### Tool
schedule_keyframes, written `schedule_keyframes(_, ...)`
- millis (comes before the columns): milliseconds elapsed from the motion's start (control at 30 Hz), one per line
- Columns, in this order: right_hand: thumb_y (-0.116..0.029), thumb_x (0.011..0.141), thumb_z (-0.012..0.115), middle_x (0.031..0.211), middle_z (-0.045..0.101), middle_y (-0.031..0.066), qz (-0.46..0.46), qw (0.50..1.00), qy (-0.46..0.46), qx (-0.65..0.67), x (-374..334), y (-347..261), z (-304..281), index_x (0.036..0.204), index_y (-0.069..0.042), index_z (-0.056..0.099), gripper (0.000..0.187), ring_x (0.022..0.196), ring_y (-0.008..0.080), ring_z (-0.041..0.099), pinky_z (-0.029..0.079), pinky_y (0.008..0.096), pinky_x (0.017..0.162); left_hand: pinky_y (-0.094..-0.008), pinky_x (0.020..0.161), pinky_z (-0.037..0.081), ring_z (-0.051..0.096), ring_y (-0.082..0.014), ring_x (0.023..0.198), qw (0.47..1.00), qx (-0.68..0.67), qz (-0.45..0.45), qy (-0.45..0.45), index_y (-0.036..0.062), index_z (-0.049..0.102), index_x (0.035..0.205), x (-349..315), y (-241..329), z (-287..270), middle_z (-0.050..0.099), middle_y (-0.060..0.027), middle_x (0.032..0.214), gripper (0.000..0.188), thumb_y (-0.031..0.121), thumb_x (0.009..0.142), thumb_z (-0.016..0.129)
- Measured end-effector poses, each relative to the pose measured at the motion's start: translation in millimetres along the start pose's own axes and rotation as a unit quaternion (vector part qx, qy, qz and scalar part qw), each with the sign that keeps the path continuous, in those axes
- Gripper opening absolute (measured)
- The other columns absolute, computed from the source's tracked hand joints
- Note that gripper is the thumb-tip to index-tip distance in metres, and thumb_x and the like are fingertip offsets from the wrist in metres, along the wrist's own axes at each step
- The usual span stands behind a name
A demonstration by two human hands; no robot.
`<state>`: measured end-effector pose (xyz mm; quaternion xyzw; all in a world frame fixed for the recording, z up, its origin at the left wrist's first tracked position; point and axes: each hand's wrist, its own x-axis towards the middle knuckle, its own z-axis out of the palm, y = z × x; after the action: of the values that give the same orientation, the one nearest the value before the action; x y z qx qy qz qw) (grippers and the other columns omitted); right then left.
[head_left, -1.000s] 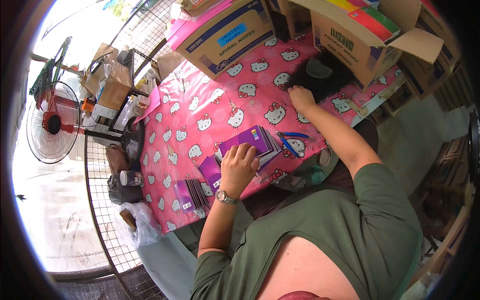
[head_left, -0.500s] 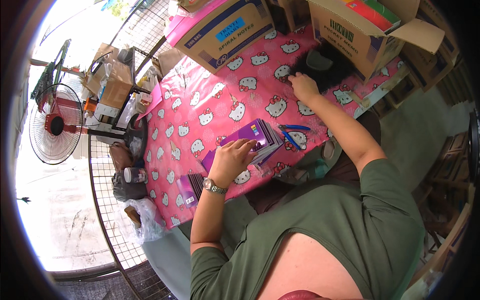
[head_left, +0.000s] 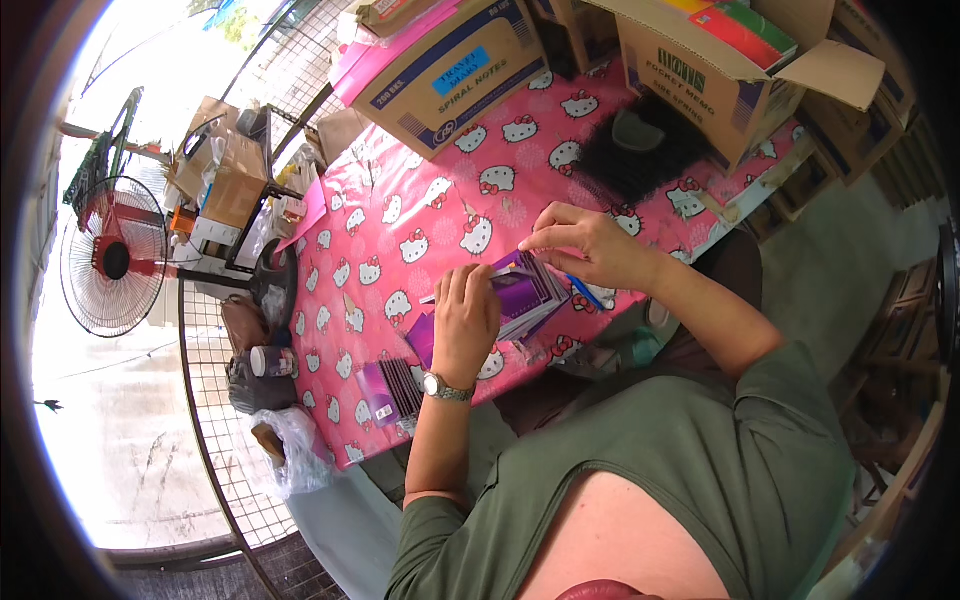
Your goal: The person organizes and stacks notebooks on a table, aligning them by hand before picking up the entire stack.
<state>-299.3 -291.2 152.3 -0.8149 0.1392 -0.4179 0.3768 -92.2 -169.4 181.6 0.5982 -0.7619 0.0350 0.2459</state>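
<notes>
Where open, carton [head_left: 690, 92] with red-green booklets [head_left: 745, 38]

Strong daylight floods in from the left, where a wire mesh panel [head_left: 225, 420] in a dark frame borders the work area; beyond it lies a pale, washed-out surface [head_left: 145, 460], with some greenery [head_left: 240, 28] at the far left. 1 round fan [head_left: 115, 260] with a wire cage stands at left, near a cluttered rack [head_left: 252, 225] bearing a brown carton [head_left: 238, 172]. A table [head_left: 330, 245] under a pink, cat-patterned cover fills the middle. To the right, the grey floor [head_left: 835, 275] runs toward brown stacks [head_left: 900, 345] in dimmer light.
</notes>
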Motion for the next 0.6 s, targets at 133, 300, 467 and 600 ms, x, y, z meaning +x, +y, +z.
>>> schedule_keyframes(133, -0.003, 0.084, 0.071, 0.093, 0.061, 0.0055, -0.031, 0.998, -0.007, -0.056, 2, -10, 4, 0.110, -0.012, 0.073, 0.028, 0.087, 0.0231, 0.062, 0.053, 0.0363, 0.078, -0.0485, 0.100, 0.043, 0.058, -0.0358, 0.101, 0.999, 0.013, 0.018, 0.023, 0.0025, 0.057, 0.112, -1, -3, 11, 0.062, -0.0161, 0.105, 0.029, 0.001, 0.083, 0.059)
schedule_keyframes(300, -0.002, 0.082, 0.071, 0.094, 0.060, 0.0058, -0.013, 0.999, 0.001, -0.051, 7, -14, 1, 0.108, -0.012, 0.074, 0.028, 0.087, 0.0233, 0.062, 0.052, 0.0371, 0.079, -0.0467, 0.097, 0.042, 0.060, -0.0339, 0.095, 1.000, -0.005, 0.009, 0.023, 0.0028, 0.059, 0.108, 5, -4, 10, 0.064, -0.0140, 0.097, 0.023, 0.005, 0.085, 0.061)
schedule_keyframes(467, -0.001, 0.083, 0.069, 0.092, 0.059, 0.0072, -0.030, 0.997, 0.002, -0.071, 1, -8, 5, 0.109, -0.011, 0.073, 0.028, 0.086, 0.0244, 0.061, 0.052, 0.0359, 0.079, -0.0437, 0.091, 0.043, 0.060, -0.0321, 0.094, 1.000, -0.009, 0.004, 0.012, 0.0043, 0.061, 0.106, 4, -3, 9, 0.064, -0.0120, 0.096, 0.020, 0.007, 0.086, 0.063)
schedule_keyframes(600, 0.000, 0.086, 0.066, 0.091, 0.059, 0.0090, 0.024, 0.999, -0.024, -0.016, -2, -9, 5, 0.111, -0.010, 0.072, 0.027, 0.082, 0.0249, 0.062, 0.053, 0.0340, 0.074, -0.0431, 0.090, 0.043, 0.060, -0.0312, 0.093, 1.000, -0.020, -0.001, 0.012, 0.0046, 0.062, 0.106, 5, 1, 8, 0.065, -0.0113, 0.096, 0.020, 0.006, 0.086, 0.063)
